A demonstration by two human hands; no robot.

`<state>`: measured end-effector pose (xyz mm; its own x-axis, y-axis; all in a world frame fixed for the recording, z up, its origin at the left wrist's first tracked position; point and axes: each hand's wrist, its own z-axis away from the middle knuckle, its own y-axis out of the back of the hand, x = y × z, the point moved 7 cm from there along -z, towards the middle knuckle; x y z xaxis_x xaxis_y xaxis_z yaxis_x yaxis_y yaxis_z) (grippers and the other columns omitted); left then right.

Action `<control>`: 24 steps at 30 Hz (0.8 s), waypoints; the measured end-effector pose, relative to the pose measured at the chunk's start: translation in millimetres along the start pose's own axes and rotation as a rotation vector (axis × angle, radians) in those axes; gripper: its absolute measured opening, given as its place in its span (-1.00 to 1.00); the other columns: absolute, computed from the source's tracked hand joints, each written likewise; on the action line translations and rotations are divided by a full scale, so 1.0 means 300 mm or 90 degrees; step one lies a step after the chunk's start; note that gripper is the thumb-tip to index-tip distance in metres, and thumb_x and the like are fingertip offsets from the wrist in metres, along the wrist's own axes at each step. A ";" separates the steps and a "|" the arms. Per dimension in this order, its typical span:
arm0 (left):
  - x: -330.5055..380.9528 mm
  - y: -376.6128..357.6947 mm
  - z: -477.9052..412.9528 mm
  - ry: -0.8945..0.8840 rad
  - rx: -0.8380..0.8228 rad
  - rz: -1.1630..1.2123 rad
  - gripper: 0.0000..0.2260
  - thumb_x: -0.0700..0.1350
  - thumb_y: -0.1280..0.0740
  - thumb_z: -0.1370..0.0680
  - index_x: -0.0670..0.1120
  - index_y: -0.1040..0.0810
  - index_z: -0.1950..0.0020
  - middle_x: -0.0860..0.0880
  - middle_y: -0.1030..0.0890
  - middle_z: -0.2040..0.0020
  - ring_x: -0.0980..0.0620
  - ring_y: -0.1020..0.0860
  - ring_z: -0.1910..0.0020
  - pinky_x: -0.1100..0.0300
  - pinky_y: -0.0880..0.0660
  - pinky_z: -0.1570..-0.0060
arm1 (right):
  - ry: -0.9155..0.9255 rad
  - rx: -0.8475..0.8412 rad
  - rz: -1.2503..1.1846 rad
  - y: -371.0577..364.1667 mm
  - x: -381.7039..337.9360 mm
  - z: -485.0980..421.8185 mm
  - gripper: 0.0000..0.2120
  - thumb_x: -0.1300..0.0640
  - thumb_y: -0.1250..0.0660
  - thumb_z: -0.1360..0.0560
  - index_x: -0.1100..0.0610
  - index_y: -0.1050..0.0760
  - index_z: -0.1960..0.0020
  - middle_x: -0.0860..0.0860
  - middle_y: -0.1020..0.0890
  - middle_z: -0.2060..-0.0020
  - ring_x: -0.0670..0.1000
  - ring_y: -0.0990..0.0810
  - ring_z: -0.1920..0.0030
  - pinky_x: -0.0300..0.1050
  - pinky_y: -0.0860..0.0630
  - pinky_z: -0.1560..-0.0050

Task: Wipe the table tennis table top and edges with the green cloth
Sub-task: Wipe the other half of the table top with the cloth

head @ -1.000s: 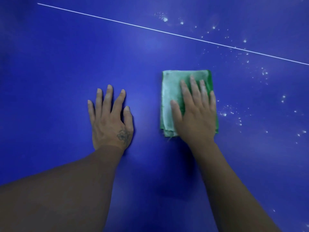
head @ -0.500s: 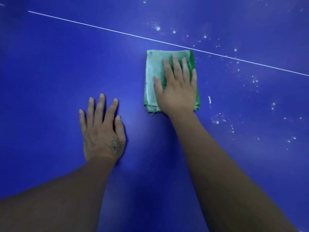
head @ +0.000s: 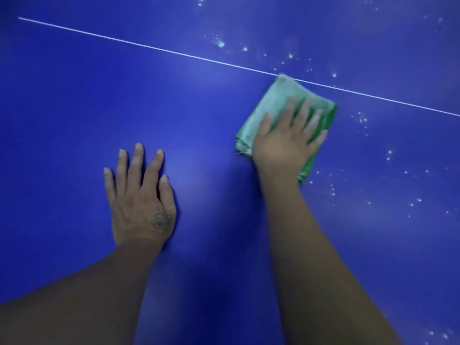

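I read the right hand (head: 283,148) as flat, fingers straight and spread, pressing the folded green fabric cloth (head: 276,100) onto the blue table tennis table top (head: 74,120). The cloth's 12 o'clock corner touches the thin white painted line (head: 149,47). At 8 o'clock of the cloth, the left hand (head: 139,202) rests palm-down, fingers extended. White dust specks (head: 361,119) lie from 12 to 4 o'clock.

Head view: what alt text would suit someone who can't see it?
A right hand presses a green cloth on a blue table, its far corner touching a white line. The left hand rests flat nearby; white specks dot the right side.
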<state>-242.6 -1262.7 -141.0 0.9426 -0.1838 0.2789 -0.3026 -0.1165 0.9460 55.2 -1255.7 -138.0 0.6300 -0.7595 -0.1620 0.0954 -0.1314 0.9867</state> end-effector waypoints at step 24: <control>-0.002 -0.002 -0.003 0.007 -0.029 -0.009 -0.51 0.05 -0.08 -0.74 0.00 -0.38 -0.68 -0.08 -0.25 -0.73 -0.14 -0.08 -0.75 -0.26 0.04 -0.70 | 0.122 -0.017 -0.007 0.018 0.090 0.178 -0.35 -0.22 -0.04 -0.74 0.00 -0.10 -0.77 0.06 -0.07 -0.77 0.17 0.00 -0.76 0.29 0.08 -0.72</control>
<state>-242.8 -1261.5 -141.6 0.9483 -0.1710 0.2672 -0.2828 -0.0737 0.9563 31.6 -1310.8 -137.6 0.7636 -0.6227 -0.1708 0.1217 -0.1209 0.9852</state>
